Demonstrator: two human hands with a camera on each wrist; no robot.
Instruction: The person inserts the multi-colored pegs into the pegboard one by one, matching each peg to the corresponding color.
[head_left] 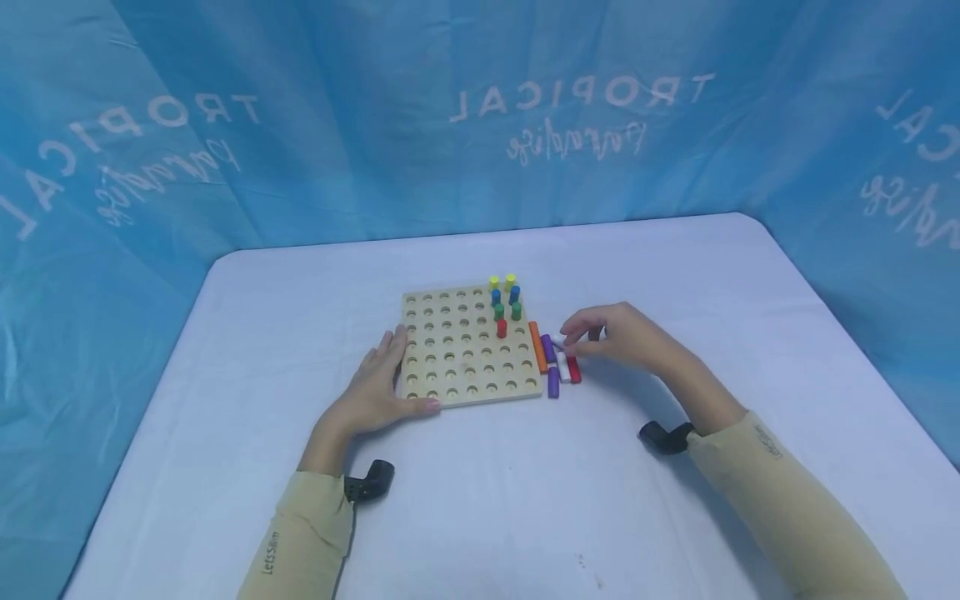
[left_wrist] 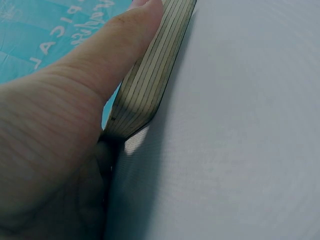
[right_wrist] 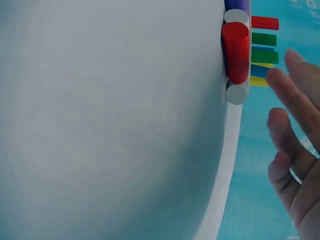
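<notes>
While left hand (head_left: 375, 385) steadies pegboard (head_left: 468, 346), right hand (head_left: 618, 336) hovers loosely open.

Head view looks down; wrist views skim the table (head_left: 675, 275) closely.

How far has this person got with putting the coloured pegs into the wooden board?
Seven pegs already stand in the wooden pegboard, all near its far right corner: two yellow, two blue, two green and a red peg. The left hand rests on the board's near corner. The right hand reaches over five loose pegs lying beside the board. Those five are not yet placed, and most holes are empty.
</notes>
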